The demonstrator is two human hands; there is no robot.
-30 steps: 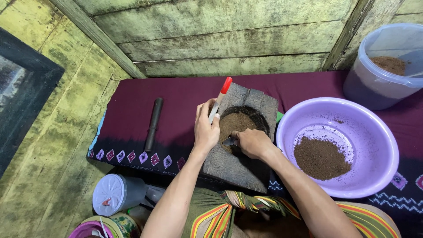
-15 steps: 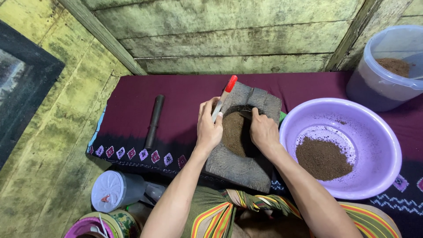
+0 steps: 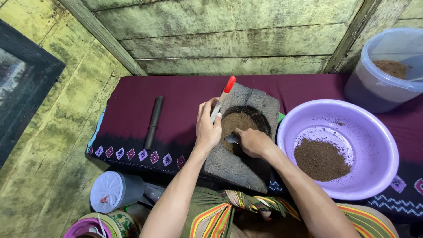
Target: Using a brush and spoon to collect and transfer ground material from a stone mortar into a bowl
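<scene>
Single head-worn view, looking steeply down from close above the stone block (image 3: pixel 246 150); wooden wall beyond it, purple basin (image 3: pixel 374 176) at its right.

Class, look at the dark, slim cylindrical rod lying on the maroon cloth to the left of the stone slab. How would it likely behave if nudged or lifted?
The dark cylindrical rod looks round and straight, so a sideways nudge would probably roll it, though the maroon cloth may slow it. It appears rigid, likely not bending when lifted. It is slim, so one hand could probably grip it.
</scene>
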